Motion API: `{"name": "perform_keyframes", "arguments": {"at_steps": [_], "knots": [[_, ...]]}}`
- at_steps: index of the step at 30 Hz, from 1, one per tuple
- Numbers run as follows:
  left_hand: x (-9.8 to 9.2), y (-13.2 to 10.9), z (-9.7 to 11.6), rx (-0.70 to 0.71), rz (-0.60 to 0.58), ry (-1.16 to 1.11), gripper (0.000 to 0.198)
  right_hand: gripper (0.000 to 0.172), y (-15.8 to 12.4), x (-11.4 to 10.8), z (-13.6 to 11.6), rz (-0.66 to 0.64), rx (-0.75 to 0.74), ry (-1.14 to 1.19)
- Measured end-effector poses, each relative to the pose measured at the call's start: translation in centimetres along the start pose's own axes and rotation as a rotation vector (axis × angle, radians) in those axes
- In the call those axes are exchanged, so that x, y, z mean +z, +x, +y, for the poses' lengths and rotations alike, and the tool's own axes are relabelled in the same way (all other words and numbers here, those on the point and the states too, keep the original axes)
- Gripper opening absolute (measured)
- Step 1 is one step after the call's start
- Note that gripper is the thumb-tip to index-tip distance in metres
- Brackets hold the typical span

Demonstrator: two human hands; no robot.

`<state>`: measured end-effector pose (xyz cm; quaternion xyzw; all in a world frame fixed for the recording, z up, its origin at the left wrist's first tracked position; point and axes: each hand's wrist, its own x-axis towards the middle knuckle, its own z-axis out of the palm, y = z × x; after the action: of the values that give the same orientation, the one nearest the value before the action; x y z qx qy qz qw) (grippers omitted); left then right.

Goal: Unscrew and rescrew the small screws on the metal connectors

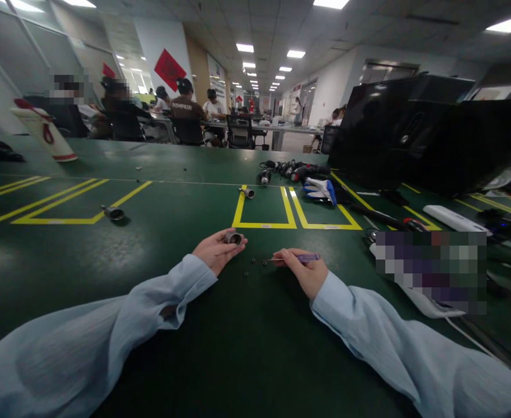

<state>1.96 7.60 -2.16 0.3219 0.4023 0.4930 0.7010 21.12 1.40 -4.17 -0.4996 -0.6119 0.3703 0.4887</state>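
My left hand [214, 252] is closed around a cup-shaped metal part [233, 238], its round opening turned towards me. In my right hand [305, 273] is a screwdriver [311, 258] with a purple handle, its thin shaft pointing left. Near the shaft's tip lies a small metal ring or nut [264, 263]; whether the tip touches it I cannot tell. Two more such small pieces rest between my hands, a nearer ring [246, 274] and a farther ring [253, 260].
Similar cup-shaped parts with stems lie at left [113, 213] and inside a yellow-taped outline [264, 225]. Behind are a glove [320, 190] and dark tools with cables [287, 169]. Black monitors [394, 128] and a white power strip [455, 219] stand right; a paper cup [49, 133] leans left.
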Motion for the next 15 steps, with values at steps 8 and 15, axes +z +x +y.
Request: {"name": "perform_keyframes", "arguments": {"at_steps": [8,15], "knots": [[-0.6,-1.8,0.2,-0.047,0.000,-0.019,0.044,0.035,0.0,0.1,1.7,0.057,-0.054,-0.061],[-0.7,-1.5,-0.1,-0.050,-0.026,-0.006,0.050,0.026,0.7,-0.1,-1.5,-0.036,-0.183,-0.462]]}}
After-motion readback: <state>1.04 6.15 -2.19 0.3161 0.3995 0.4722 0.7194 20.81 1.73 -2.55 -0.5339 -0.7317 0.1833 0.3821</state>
